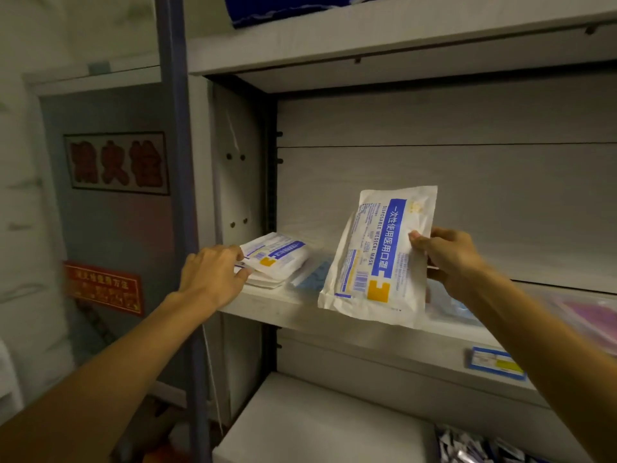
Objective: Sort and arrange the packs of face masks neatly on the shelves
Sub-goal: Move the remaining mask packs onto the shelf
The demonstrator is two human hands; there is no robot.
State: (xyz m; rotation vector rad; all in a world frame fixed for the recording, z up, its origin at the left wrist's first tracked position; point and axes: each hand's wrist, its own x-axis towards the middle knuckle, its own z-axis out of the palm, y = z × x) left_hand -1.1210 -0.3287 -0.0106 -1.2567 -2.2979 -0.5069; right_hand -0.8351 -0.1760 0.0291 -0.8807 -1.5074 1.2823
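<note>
One white mask pack hangs long axis near upright, pinched at its edge in your right hand, with the matching stack off to its left, gripped by your left hand.

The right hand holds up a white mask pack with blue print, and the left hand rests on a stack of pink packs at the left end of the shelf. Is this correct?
Not quite. In the head view the stack under the left hand is white with blue print, like the pack the right hand holds up. It does lie at the left end of the shelf.
</note>
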